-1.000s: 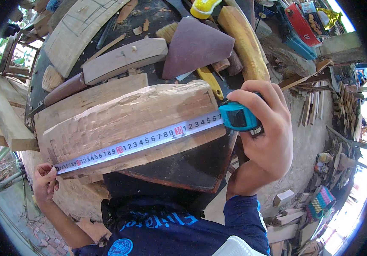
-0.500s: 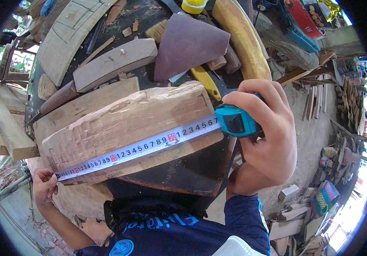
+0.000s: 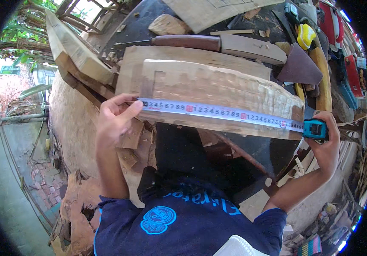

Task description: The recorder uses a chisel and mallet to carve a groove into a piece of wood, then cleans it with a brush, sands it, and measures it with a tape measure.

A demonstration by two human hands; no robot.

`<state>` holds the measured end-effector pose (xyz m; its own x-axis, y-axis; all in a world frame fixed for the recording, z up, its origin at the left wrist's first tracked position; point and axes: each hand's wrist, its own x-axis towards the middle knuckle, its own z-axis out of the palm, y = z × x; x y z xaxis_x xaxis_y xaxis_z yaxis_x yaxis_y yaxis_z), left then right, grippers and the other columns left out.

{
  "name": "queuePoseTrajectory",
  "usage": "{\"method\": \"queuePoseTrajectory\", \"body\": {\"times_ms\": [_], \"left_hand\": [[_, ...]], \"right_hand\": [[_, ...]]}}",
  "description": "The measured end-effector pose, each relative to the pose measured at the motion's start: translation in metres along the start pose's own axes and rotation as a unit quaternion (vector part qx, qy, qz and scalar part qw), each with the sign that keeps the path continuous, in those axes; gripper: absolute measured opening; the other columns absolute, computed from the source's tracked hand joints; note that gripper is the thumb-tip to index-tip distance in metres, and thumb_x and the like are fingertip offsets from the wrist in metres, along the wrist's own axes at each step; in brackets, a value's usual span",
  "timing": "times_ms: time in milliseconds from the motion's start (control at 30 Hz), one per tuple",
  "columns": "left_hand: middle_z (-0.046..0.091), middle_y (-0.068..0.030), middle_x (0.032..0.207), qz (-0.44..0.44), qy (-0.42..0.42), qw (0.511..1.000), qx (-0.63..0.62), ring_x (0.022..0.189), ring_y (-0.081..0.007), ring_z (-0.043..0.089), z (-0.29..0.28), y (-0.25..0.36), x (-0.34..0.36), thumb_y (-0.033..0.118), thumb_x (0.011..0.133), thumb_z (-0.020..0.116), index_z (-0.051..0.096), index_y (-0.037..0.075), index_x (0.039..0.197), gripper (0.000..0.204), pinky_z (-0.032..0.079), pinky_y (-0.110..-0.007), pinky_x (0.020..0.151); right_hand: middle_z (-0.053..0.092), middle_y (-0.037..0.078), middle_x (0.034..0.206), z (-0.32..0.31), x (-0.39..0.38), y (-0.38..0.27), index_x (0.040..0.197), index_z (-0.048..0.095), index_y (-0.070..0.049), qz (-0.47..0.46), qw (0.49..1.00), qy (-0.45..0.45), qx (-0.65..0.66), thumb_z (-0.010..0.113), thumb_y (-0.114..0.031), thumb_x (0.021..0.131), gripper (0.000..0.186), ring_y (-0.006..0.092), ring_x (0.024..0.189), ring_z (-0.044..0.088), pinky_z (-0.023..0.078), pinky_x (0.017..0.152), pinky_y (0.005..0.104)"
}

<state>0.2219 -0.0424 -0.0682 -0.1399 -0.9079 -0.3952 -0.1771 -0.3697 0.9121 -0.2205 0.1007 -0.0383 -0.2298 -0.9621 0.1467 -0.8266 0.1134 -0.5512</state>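
A tape measure (image 3: pixel 317 129) with a teal and black case is in my right hand (image 3: pixel 326 145), the fingers wrapped round it. Its white blade (image 3: pixel 217 113) runs out straight along the near side of a long, rough-hewn wooden board (image 3: pixel 221 87). At the board's left end, my left hand (image 3: pixel 115 115) pinches the blade's tip between thumb and fingers. The case sits just beyond the board's right end. Under and behind this board lies another flat board (image 3: pixel 192 54).
Behind lie a wooden block (image 3: pixel 251 48), a tool with a brown wooden handle (image 3: pixel 187 42), maroon sandpaper (image 3: pixel 300 66) and a yellow curved piece of wood (image 3: pixel 320 77). A wood chunk (image 3: pixel 168 24) rests farther back. Long planks (image 3: pixel 76 51) lean at the left.
My view has swung toward the left end of the board, so everything appears shifted and turned. The blade stays stretched along the board, with both hands still holding its two ends.
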Motion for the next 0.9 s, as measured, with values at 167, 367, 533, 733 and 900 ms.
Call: {"method": "queuePoseTrajectory", "body": {"times_ms": [167,367,533,733,900], "left_hand": [[0.068,-0.006,0.075,0.018,-0.032,0.998,0.053,0.044,-0.0029,0.047,-0.016,-0.006,-0.024,0.013,0.085,0.073,0.065,-0.004,0.104,0.027,0.034,-0.02,0.037],[0.067,-0.0067,0.07,0.052,-0.007,0.998,0.026,0.044,-0.0046,0.049,-0.008,-0.035,-0.028,0.009,0.087,0.07,0.068,-0.006,0.098,0.019,0.035,-0.02,0.038],[0.069,-0.0076,0.085,0.127,0.044,0.989,0.061,0.066,-0.0066,0.06,0.001,-0.03,-0.028,0.001,0.086,0.067,0.067,-0.009,0.103,0.02,0.049,-0.021,0.056],[0.069,-0.0073,0.086,0.111,0.082,0.987,0.088,0.066,-0.0075,0.061,0.002,-0.015,-0.015,0.002,0.087,0.067,0.066,-0.009,0.099,0.016,0.049,-0.021,0.059],[0.069,-0.0056,0.081,0.113,0.042,0.986,0.111,0.064,-0.0065,0.059,0.002,0.004,0.011,0.007,0.087,0.069,0.067,-0.008,0.098,0.018,0.046,-0.02,0.055]], "right_hand": [[0.056,0.006,0.095,0.0,-0.027,-0.01,0.097,0.057,-0.003,0.006,0.999,-0.042,-0.019,0.077,0.006,0.049,0.053,0.0217,0.091,0.057,0.044,0.084,0.0302],[0.059,0.009,0.098,0.004,-0.046,-0.026,0.097,0.059,-0.002,-0.008,0.998,0.048,-0.039,0.08,0.0,0.051,0.05,0.026,0.094,0.059,0.045,0.087,0.0334],[0.06,0.01,0.098,0.0,-0.045,-0.024,0.097,0.059,-0.003,-0.038,0.998,0.042,-0.037,0.081,-0.001,0.051,0.052,0.0287,0.093,0.059,0.046,0.085,0.0354],[0.06,0.011,0.098,-0.003,-0.033,-0.023,0.098,0.059,-0.003,-0.041,0.997,0.051,-0.027,0.08,0.002,0.053,0.05,0.0291,0.095,0.059,0.046,0.086,0.0359],[0.06,0.011,0.1,-0.01,-0.018,-0.018,0.1,0.059,-0.003,-0.044,0.997,0.059,-0.015,0.078,0.005,0.054,0.05,0.0285,0.099,0.059,0.045,0.089,0.0358]]}}
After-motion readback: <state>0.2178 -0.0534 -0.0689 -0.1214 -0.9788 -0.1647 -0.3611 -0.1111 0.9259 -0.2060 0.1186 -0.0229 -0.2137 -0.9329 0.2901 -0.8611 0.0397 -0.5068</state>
